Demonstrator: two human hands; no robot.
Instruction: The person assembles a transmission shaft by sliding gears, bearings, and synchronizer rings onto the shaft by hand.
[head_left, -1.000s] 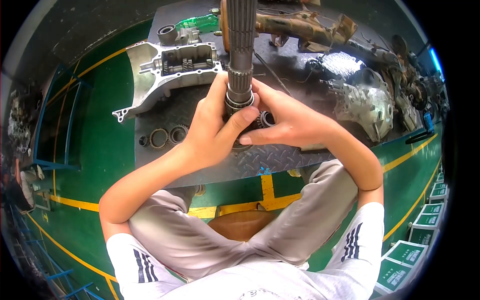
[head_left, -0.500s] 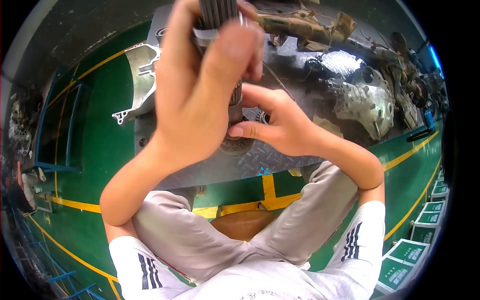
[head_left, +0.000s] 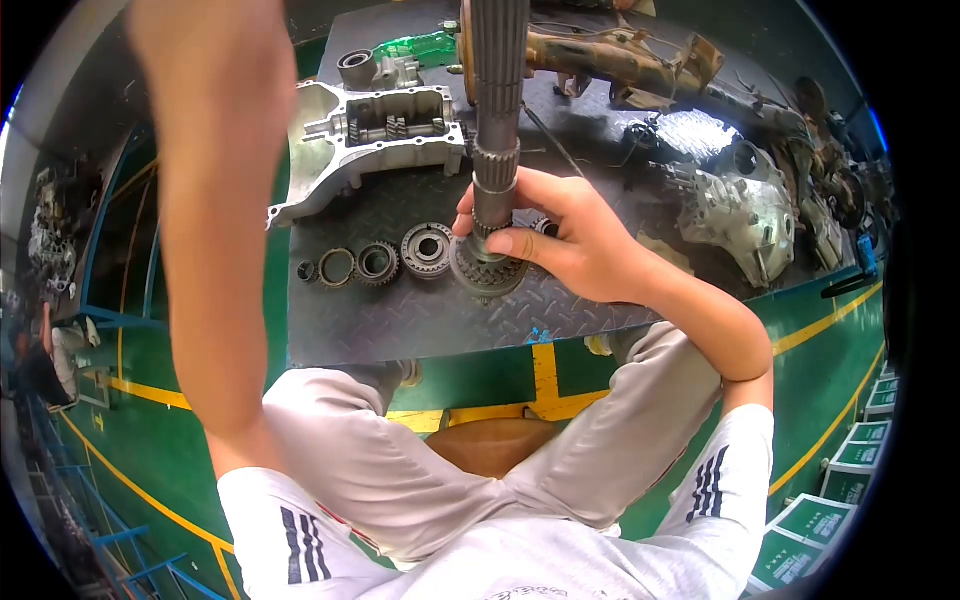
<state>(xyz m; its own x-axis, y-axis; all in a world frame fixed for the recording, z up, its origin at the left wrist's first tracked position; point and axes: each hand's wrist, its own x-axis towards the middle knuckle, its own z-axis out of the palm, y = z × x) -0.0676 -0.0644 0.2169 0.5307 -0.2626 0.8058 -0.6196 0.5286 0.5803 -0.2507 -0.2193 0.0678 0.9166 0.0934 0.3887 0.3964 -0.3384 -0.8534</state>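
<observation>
four loose parts sit off the splined shaft (head_left: 500,100), while a gear cluster (head_left: 487,272) is already at its foot — seemingly a part-built stack, though how much remains can't be told. the right hand (head_left: 590,245) is closed round the shaft's lower part, thumb in front, fingertips curled past its left side. the shaft rises upright above those fingers; the cluster sits just below the thumb. left of the fingertips lie a broad gear (head_left: 427,268), a smaller gear (head_left: 377,277), a thin ring (head_left: 320,270) and a small collar (head_left: 306,280). the left hand (head_left: 215,40) is raised and blurred — its finger opening and any hold can't be told.
</observation>
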